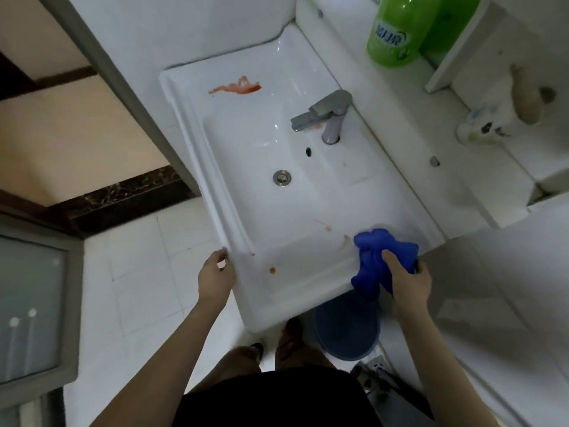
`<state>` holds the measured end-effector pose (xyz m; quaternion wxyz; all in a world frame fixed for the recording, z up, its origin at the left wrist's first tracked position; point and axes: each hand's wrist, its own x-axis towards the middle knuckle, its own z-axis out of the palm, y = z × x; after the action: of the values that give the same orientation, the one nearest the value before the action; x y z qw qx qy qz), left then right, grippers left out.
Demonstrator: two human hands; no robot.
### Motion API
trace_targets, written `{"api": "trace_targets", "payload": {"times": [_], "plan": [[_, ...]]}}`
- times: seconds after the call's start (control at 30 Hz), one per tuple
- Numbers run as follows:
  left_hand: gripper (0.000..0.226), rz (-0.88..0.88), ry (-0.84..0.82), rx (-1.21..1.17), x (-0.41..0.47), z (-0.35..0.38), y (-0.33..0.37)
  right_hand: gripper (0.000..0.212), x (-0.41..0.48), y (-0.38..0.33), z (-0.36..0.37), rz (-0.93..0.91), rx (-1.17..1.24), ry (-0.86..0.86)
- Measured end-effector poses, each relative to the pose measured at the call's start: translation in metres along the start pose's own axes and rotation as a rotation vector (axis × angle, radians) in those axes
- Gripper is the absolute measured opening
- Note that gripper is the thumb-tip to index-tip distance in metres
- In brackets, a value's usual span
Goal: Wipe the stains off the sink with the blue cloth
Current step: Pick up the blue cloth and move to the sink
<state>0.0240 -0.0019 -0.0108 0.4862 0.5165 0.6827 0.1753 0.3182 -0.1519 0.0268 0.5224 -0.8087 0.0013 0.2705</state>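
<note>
We see the white sink (184, 131) bearing a red smear (237, 87) at its far corner, small spots (272, 270) near the front rim, a tap (323, 115) and the blue cloth (378, 257) on its near right corner; a green bottle (397, 35) stands behind, perhaps on a ledge

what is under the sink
A blue bucket on the floor pokes out below the front rim of the sink, beside the person's feet. The sink covers the bucket's far part and anything deeper underneath.
</note>
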Motion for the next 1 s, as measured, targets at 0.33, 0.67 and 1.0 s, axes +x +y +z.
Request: {"api": "trace_targets", "payload": {"times": [0.33, 0.67, 1.0], "plan": [[0.018, 0.197, 0.237, -0.203, -0.063, -0.088, 0.006, 0.021, -0.111, -0.076, 0.070, -0.291, 0.036, -0.645], [0.030, -0.246, 0.464, -0.360, -0.156, -0.204, -0.155, 0.030, -0.232, 0.006, 0.178, -0.343, -0.317, -1.081], [0.021, -0.367, 0.434, -0.241, -0.173, -0.338, -0.279, 0.024, -0.368, 0.075, 0.275, -0.307, -0.500, -1.087]]}}
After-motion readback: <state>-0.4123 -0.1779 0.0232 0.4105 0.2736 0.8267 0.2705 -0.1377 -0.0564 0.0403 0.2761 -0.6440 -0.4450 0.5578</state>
